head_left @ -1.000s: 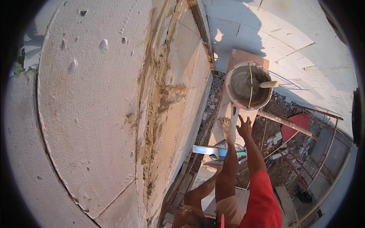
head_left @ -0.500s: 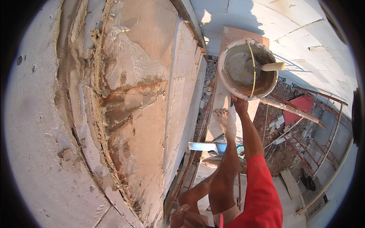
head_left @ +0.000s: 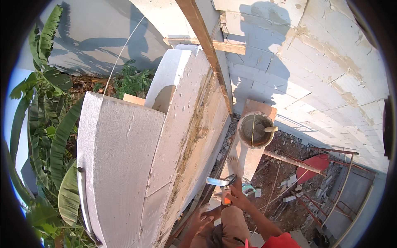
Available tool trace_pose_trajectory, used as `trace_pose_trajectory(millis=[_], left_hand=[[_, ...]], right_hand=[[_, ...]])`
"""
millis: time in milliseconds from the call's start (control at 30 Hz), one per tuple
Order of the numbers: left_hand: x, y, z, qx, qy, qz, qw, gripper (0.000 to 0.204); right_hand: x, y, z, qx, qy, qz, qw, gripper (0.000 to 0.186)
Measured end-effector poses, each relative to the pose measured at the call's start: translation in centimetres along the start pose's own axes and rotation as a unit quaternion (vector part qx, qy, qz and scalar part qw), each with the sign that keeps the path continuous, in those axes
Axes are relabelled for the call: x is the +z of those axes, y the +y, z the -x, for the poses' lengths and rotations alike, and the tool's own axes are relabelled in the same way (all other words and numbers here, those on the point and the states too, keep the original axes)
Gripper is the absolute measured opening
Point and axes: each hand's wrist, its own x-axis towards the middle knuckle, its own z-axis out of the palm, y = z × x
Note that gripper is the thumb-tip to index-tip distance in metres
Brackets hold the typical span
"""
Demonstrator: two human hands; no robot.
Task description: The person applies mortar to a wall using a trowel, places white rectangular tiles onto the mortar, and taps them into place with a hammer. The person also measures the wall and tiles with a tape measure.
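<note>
My right hand (head_left: 236, 197) is closed on a small orange and white object (head_left: 226, 196) in front of my lap; its exact kind is hard to make out. My left hand (head_left: 201, 219) is held beside my knee, its fingers loosely bent and apart, with nothing visible in it. Just beyond the right hand, by my feet, a saw with a blue toothed blade (head_left: 216, 181) lies across the plank (head_left: 230, 168). Farther along that plank stands a round bucket (head_left: 241, 136) of grey mortar (head_left: 257, 125), with a pale tool handle (head_left: 271, 129) leaning over its right rim.
A white block wall (head_left: 124, 165) with mortar smears rises at my left, banana leaves (head_left: 62, 136) beyond it. A timber post (head_left: 206, 45) stands ahead. Below on the right are rubble (head_left: 289, 180), a red sheet (head_left: 313, 168) and metal scaffold frames (head_left: 340, 192). Another block wall (head_left: 326, 82) closes the right side.
My view has lifted and widened. My right hand has left the bucket's near rim, come back toward my lap and taken hold of the orange and white object. My left hand has risen into fuller view.
</note>
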Motion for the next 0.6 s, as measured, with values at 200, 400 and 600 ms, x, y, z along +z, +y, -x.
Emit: trace_pose_trajectory(millis=[200,400,600], left_hand=[[0.8,10.1,3.6,0.032,-0.076,0.330,0.940,0.077],[-0.4,16.6,5.3,-0.003,-0.033,0.195,0.980,0.055],[-1.0,20.8,7.3,0.043,0.036,0.103,0.993,0.048]], right_hand=[[4.4,-16.4,8.2,-0.025,-0.122,0.215,0.969,0.051],[2.0,-25.5,8.4,-0.221,-0.031,0.341,0.913,0.048],[0.5,-29.6,3.8,-0.002,-0.252,0.054,0.966,0.033]])
